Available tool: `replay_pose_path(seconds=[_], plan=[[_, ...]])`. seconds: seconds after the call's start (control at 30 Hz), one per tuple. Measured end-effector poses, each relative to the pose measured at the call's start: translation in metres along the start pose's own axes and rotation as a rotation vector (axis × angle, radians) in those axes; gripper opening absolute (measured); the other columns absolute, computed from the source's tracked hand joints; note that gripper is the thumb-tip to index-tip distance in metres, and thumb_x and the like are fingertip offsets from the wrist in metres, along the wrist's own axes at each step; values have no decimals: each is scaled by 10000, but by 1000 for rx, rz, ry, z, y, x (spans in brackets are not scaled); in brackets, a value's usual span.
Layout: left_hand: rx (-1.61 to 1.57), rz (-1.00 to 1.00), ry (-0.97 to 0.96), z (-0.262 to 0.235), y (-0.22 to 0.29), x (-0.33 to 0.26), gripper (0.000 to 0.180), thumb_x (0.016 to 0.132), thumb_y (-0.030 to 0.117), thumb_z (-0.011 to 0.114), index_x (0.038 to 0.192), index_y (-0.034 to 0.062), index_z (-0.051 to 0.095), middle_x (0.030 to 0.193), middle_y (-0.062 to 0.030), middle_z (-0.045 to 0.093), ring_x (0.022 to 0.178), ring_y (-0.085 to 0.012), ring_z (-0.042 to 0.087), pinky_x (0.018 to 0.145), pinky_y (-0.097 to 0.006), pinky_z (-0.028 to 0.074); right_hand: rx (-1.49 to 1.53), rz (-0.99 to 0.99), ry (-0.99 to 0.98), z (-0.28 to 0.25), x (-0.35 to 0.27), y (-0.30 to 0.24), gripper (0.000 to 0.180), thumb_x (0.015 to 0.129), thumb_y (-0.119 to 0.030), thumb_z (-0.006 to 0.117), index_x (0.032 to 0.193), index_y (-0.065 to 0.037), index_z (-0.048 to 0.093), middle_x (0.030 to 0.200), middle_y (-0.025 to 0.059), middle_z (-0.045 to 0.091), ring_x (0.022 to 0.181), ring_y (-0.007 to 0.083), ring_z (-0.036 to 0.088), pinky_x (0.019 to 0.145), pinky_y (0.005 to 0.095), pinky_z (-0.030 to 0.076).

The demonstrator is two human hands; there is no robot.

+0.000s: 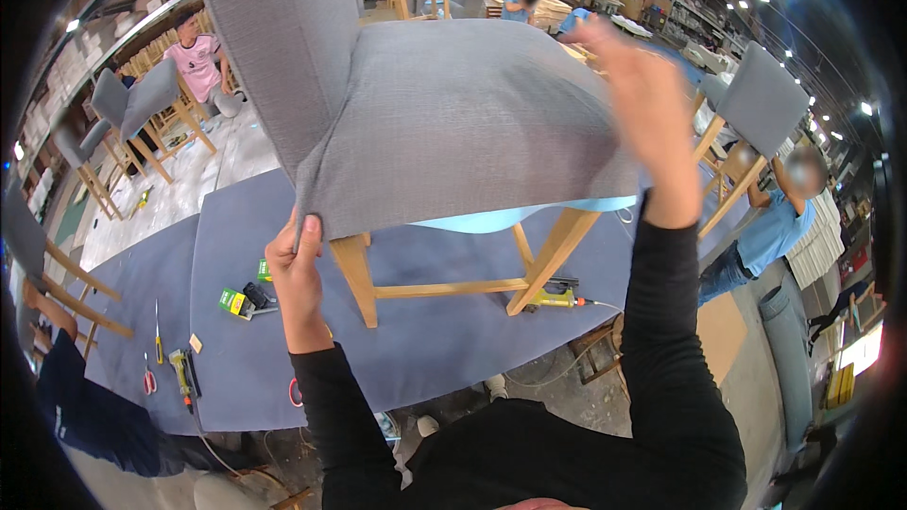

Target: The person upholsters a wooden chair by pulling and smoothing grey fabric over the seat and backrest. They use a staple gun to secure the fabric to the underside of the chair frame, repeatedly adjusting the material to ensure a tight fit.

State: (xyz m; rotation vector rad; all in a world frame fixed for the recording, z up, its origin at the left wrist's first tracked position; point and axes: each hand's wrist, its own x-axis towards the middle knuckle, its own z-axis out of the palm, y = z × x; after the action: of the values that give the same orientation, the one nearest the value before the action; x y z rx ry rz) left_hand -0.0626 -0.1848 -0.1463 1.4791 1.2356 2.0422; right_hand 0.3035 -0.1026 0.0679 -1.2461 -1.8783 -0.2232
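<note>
- Location: the grey chair (425, 123) occupies the upper centre of the frame, legs down on the cloth-covered table (453, 349).
- Orientation: the backrest (283, 28) stands at the upper left, its long axis running steeply from the top edge down and slightly rightward. The seat extends from its base toward the right, so one side faces the wearer. The wooden legs (557, 264) point downward and splay in the view, where fisheye bending may exaggerate the angle.
- Cover: grey fabric (472, 179) drapes over the seat side, creased near the backrest. A light-blue layer (529, 215) shows below its lower edge at right.
- Left hand (300, 250): thumb and fingers pinch the fabric's lower left corner.
- Right hand (652, 104): raised at the seat's right end, motion-blurred; contact and grip cannot be determined.
- Step in hand, as judged: drawing and smoothing the cover over the seat.
- Next move, as judged: keep the corner taut while levelling the right side over the exposed blue layer; uneven tension could leave creases.
- Nearby: a yellow-green hand tool (557, 298) lies on the table behind the right leg's foot, unheld.
</note>
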Motion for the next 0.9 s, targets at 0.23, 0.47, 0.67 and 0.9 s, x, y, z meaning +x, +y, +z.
replay_pose_path(seconds=[0.23,0.47,0.67,0.9], plan=[[-102,-122,142,11,-9,4,303,1043,234,617,784,77,606,727,76,497,680,-45,409,629,-254,323,281,-378,300,85,-25,-99,332,924,-312,618,1151,-92,720,1142,123,697,1114,327,643,997,481,460],[-220,-172,37,-2,-6,-3,278,1039,245,642,811,87,653,718,64,559,648,-28,437,675,-219,380,786,-500,243,97,-103,-68,234,838,-149,718,1066,-104,748,1114,77,712,1051,294,670,955,432,509],[-256,-140,143,3,-18,-9,317,1031,252,655,743,125,622,655,48,559,638,-42,506,734,-242,441,788,-98,468,53,-125,74,157,840,-99,734,993,-66,748,1079,100,735,971,267,702,869,393,541],[-268,-135,230,3,-14,-8,371,1037,285,642,706,123,599,626,38,527,693,-85,566,801,-305,469,1155,132,134,52,-79,168,828,804,-286,862,1495,-51,472,1533,126,489,1451,263,411,1178,425,319]])
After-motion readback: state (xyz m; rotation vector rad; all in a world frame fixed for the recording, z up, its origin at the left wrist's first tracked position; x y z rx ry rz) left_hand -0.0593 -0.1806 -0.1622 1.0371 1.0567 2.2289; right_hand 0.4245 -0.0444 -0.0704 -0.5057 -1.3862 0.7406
